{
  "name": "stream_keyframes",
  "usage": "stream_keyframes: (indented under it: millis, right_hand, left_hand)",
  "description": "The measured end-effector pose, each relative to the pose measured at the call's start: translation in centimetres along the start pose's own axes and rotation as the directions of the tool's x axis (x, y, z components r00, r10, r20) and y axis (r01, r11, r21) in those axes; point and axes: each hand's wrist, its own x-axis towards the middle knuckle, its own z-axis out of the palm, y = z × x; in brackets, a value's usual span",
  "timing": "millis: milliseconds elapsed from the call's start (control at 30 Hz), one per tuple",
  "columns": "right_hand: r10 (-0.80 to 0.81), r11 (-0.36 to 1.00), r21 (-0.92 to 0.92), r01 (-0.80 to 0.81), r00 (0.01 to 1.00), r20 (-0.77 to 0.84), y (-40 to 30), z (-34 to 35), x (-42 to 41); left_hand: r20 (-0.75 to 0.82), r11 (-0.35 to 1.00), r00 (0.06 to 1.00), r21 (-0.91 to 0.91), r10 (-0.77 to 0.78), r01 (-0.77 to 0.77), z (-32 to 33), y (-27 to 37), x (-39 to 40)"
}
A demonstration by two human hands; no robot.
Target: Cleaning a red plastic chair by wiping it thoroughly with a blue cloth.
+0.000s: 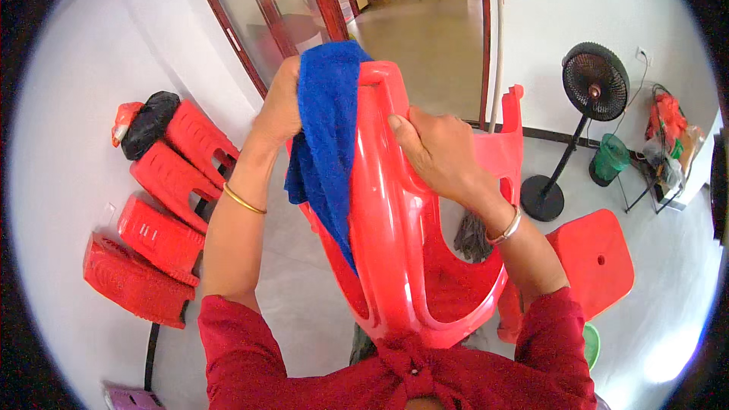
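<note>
A glossy red plastic stool [379, 210] is held up in front of my chest, tilted, with one leg pointing away from me. My left hand [280, 105] grips a blue terry cloth [329, 119] against the far left side of that leg; its fingertips are hidden behind the cloth. The cloth drapes down along the leg to a narrow tip. On the other side, my right hand [438, 151] clasps the stool's edge, thumb on top and fingers out of sight. Another stool leg [511, 119] sticks up beyond my right hand.
Several red plastic stools [156, 228] stand along the left wall, with a black plastic bag [151, 125] at their far end. To the right are a red square-topped stool [598, 259], a pedestal fan [595, 88], a green wastebasket [609, 159] and a green basin [592, 344]. Grey mop strands [471, 236] show behind the held stool.
</note>
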Motion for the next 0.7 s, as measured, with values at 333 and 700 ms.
stream_keyframes:
  millis: [333,700]
  right_hand:
    - [0.01,1.0,0.021,-0.01,0.999,-0.033,-0.1,0.2,0.7]
    - [0.024,0.999,0.037,-0.022,0.998,-0.059,-0.6,-0.5,-0.5]
  left_hand:
    - [-0.26,0.866,0.895,0.45,0.361,-0.219,2.0,-0.4,-2.4]
    - [-0.677,0.908,0.684,0.416,0.272,0.051,2.3,-5.6,-11.2]
